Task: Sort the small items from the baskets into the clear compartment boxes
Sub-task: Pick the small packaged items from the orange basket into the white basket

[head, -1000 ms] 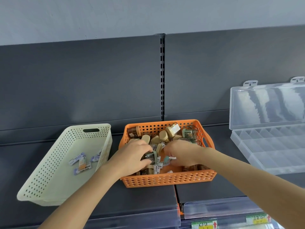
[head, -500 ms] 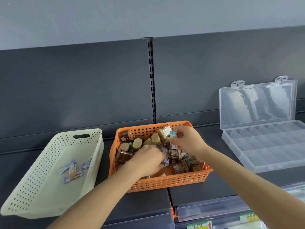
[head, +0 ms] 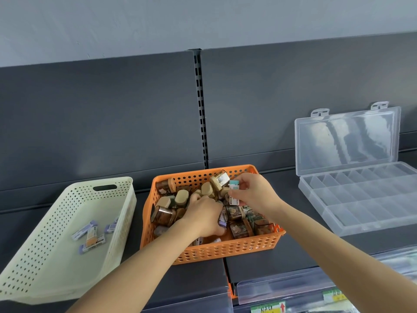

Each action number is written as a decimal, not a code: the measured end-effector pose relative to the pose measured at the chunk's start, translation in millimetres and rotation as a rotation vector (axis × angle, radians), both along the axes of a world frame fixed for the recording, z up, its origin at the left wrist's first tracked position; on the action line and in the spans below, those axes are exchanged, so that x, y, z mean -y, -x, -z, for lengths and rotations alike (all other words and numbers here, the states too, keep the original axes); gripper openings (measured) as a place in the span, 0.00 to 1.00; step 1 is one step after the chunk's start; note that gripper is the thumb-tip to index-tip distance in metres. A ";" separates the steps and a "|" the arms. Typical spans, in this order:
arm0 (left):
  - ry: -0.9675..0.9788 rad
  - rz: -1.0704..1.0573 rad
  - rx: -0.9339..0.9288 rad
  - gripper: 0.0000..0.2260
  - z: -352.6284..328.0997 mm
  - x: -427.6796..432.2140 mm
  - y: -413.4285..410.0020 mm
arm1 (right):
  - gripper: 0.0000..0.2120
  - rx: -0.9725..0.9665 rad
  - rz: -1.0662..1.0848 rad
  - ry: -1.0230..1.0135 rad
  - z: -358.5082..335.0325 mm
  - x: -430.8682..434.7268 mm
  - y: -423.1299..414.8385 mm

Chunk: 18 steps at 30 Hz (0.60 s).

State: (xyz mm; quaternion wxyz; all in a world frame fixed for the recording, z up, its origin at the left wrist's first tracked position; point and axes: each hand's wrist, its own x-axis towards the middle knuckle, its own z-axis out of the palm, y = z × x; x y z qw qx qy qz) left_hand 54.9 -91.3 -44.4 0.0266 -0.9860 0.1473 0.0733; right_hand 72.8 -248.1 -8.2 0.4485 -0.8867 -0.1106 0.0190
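Orange perforated basket on the dark shelf, heaped with small brown jars with tan lids. Inside it, left hand, palm down, fingers buried among the jars; grip hidden. Over the basket's rear right corner, right hand, pinching a teal-and-white packet upright between thumb and fingers. Just left of the orange basket, cream perforated basket, set at an angle, several purple-and-white packets on its floor. Well right of the orange basket, clear compartment box, lid raised against the dark back panel. Below and in front of the basket, green-and-yellow price label with a red arrow.
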 end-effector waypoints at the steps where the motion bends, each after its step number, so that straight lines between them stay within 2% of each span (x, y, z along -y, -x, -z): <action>1: 0.026 -0.008 0.000 0.14 -0.8 -0.2 0.7 | 0.05 0.005 -0.001 0.002 0.2 -0.4 -0.1; 6: 0.166 -0.017 0.087 0.16 -8.4 -9.8 7.7 | 0.04 0.018 -0.011 0.029 1.4 -1.4 -2.0; 13: 0.378 -0.076 0.131 0.28 -30.2 -35.8 21.6 | 0.07 0.054 -0.085 0.089 1.8 -9.2 -0.7; 16: 0.394 -0.085 0.154 0.29 -35.2 -48.8 28.3 | 0.03 0.065 -0.142 0.108 1.3 -16.7 -0.6; 18: 0.388 -0.093 0.156 0.29 -37.6 -54.6 32.9 | 0.03 0.067 -0.205 0.149 0.0 -21.8 0.8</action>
